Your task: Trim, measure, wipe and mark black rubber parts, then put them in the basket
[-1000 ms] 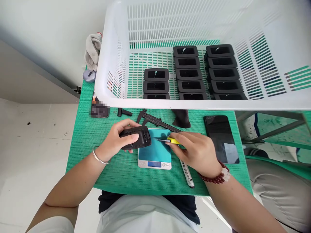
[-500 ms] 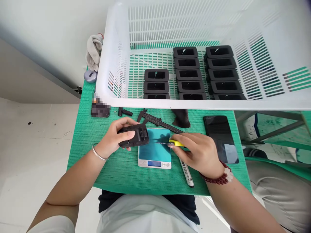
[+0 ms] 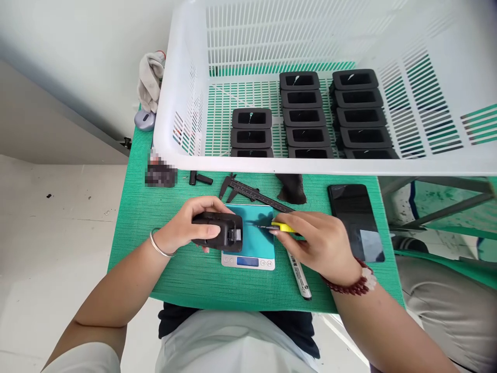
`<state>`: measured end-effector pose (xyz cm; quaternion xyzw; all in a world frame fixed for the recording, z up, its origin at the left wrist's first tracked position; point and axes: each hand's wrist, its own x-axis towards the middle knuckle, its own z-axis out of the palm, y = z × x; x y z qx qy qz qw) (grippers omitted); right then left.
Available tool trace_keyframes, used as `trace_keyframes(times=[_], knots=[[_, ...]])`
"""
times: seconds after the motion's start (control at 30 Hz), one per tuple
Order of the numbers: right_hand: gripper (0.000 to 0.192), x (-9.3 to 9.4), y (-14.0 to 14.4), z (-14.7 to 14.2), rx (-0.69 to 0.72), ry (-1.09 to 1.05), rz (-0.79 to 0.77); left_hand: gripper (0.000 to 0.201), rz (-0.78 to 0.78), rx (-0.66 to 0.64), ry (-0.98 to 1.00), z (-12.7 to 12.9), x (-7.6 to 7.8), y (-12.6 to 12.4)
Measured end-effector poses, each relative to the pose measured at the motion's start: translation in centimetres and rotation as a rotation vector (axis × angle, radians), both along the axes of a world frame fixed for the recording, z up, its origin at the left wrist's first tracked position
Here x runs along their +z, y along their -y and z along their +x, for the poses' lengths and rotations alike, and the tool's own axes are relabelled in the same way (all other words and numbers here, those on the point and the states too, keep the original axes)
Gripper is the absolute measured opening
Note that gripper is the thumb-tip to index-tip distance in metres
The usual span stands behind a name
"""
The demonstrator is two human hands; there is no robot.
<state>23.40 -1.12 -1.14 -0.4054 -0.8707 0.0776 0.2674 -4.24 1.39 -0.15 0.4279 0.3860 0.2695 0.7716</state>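
Note:
My left hand is closed around a black plastic housing, thumb on top, above the left part of a small digital scale. A clip-like piece shows at the housing's right end. My right hand pinches a yellow-handled pointed tool over the scale's right side. Its thin dark tip points left toward the housing, with a gap between them. Under the right hand lies a white marker pen. A black vernier caliper rests just behind the scale.
A white slotted plastic basket stands at the back, holding rows of black housings. A phone lies at right, a small black T-shaped part at left. A grey cloth hangs beside the basket. Green matting covers the table.
My left hand has shifted slightly right and turned the housing, so its clip end now faces the tool more directly. My right hand has barely moved.

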Motion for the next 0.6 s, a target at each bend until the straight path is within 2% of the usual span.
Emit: trace_keyframes(times=[0.07, 0.2, 0.4, 0.53, 0.6], knots=[[0.01, 0.05, -0.01, 0.05, -0.008, -0.015, 0.006, 0.044, 0.014, 0.005, 0.004, 0.03, 0.05, 0.03], [0.012, 0.05, 0.04, 0.11, 0.075, -0.018, -0.027, 0.044, 0.028, 0.003, -0.028, 0.1, 0.13, 0.1], [0.01, -0.09, -0.01, 0.17, -0.003, -0.002, -0.011, 0.043, 0.035, -0.057, -0.041, 0.02, -0.05, 0.13], [0.013, -0.34, 0.04, 0.24, 0.12, -0.036, -0.057, 0.044, 0.02, -0.044, -0.042, -0.21, 0.06, 0.0], [0.014, -0.44, 0.03, 0.28, 0.116, -0.026, -0.052, 0.043, 0.02, -0.095, -0.036, -0.25, 0.14, 0.0]])
